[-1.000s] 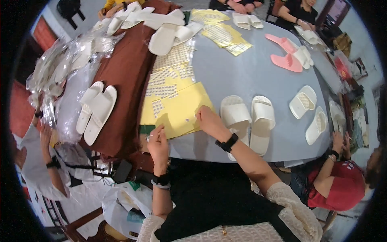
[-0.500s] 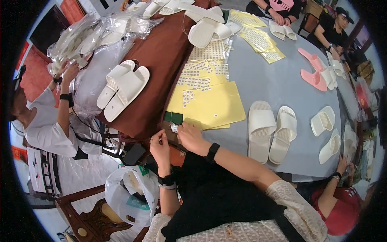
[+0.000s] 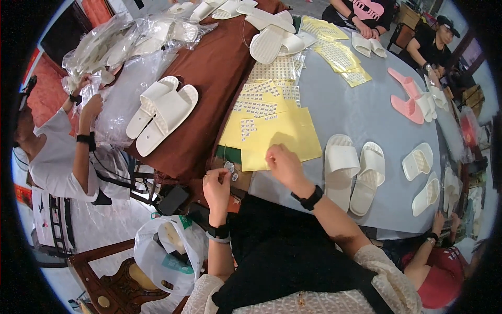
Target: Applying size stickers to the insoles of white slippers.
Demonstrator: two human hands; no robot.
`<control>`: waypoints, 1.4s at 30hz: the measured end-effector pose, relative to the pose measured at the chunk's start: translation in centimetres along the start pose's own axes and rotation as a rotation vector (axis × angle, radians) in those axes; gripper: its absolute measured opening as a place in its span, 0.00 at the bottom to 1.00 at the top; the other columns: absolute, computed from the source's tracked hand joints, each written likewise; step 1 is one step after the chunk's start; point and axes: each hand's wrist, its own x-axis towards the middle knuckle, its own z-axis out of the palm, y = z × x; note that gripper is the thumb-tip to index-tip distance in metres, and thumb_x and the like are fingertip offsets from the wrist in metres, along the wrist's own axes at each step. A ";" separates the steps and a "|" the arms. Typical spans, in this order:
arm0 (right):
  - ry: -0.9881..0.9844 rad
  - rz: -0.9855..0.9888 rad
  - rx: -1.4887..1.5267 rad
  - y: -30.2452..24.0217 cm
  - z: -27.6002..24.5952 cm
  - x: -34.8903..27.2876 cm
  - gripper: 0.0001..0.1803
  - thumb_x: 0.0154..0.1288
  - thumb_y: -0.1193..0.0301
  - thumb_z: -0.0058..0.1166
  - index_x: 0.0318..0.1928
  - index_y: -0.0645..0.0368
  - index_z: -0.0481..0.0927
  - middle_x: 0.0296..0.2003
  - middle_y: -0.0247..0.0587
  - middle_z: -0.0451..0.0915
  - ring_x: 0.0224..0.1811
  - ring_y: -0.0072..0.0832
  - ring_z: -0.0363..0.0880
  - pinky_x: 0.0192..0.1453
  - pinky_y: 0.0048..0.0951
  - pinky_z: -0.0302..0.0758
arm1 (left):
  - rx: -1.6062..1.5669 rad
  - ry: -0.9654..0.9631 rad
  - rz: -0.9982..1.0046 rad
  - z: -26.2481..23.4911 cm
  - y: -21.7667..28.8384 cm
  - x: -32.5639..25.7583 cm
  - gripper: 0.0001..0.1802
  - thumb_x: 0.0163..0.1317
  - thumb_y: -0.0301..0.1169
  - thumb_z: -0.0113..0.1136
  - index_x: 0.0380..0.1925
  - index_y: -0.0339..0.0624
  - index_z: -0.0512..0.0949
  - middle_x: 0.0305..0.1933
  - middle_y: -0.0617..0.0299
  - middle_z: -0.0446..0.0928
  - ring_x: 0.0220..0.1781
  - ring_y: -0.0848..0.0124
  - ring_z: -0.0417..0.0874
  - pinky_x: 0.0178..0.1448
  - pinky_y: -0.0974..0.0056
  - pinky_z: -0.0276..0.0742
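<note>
My right hand (image 3: 285, 165) is over a yellow sheet (image 3: 308, 138) at the table's near edge, fingers curled in a pinch. What those fingertips hold, if anything, is too small to make out. A little to the left and lower, my left hand (image 3: 217, 188) is raised with thumb and fingers drawn together; any small thing in them cannot be seen. Close by its fingertips lie small white round pieces (image 3: 230, 167), beside a dark green block (image 3: 228, 154). Small printed stickers (image 3: 247, 128) cover part of the yellow sheets. Right of my right hand stands a pair of white slippers (image 3: 341, 167).
A brown cloth (image 3: 209, 78) bears white slippers (image 3: 167, 112). More white slippers (image 3: 418, 162) and pink slippers (image 3: 407, 107) lie on the grey table (image 3: 334, 104). A white plastic bag (image 3: 172, 251) hangs near a wooden chair (image 3: 120, 277). Several people work around the tables.
My right hand has moved right, from beside my left hand and the small white pieces to over the yellow sheet. My left hand has shifted slightly right, still pinched.
</note>
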 end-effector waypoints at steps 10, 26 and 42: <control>0.019 0.139 -0.090 3.1 -2.8 -1.2 0.06 0.58 0.69 0.55 0.32 0.57 0.73 0.29 0.43 0.75 0.29 0.43 0.76 0.33 0.41 0.71 | 0.161 -0.131 0.191 0.3 0.2 -0.1 0.08 0.52 0.28 0.61 0.33 0.40 0.78 0.34 0.53 0.75 0.40 0.54 0.76 0.43 0.57 0.72; 0.051 0.162 -0.017 3.7 -3.3 -1.4 0.05 0.61 0.70 0.51 0.33 0.57 0.72 0.31 0.45 0.75 0.31 0.45 0.76 0.34 0.42 0.71 | 0.298 -0.232 0.277 1.2 -0.8 1.0 0.03 0.53 0.24 0.57 0.27 0.37 0.74 0.33 0.49 0.74 0.38 0.51 0.74 0.39 0.53 0.70; -0.054 0.048 -0.212 1.5 -2.3 -2.0 0.36 0.42 0.53 0.68 0.46 0.59 0.67 0.40 0.49 0.67 0.42 0.46 0.72 0.44 0.42 0.71 | 0.166 -0.276 -0.129 5.1 4.1 7.5 0.26 0.56 0.41 0.59 0.51 0.38 0.70 0.40 0.50 0.79 0.45 0.52 0.79 0.45 0.54 0.74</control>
